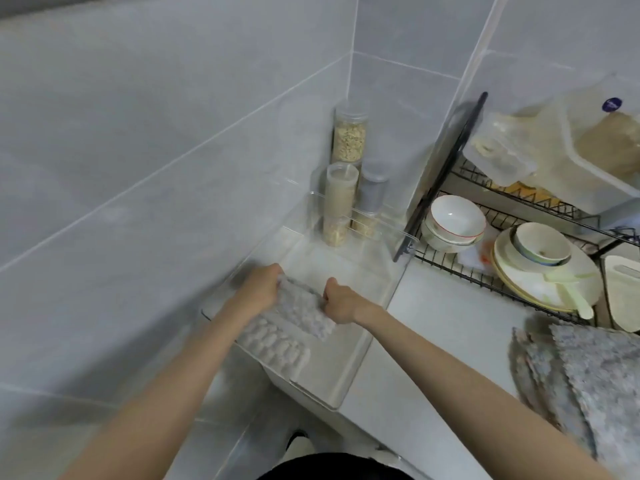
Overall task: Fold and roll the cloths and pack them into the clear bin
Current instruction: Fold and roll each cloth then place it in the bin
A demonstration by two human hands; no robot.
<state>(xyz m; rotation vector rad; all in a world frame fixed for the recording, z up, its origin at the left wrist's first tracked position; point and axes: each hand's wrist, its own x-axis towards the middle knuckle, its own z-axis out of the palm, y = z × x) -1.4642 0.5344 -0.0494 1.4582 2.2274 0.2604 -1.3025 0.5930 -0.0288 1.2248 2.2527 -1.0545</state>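
1. A rolled, bobbly grey-white cloth (304, 311) lies inside the clear plastic bin (377, 317), in its near half.
2. The left hand (259, 289) curls round the roll's left end, and the right hand (341, 301) grips its right end.
3. A second rolled cloth (277, 344) lies just beside it at the bin's near end.
4. The bin stands on the white table (443, 323) against the tiled wall.
5. A pile of flat grey cloths (581, 372) lies well to the right, near a black wire dish rack (446, 161).

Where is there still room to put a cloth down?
The clear bin's far end, between the held cloth and the jars, is bare. So is the white counter between bin and dish rack. The bin's near end has a rolled cloth; the rack is crowded.
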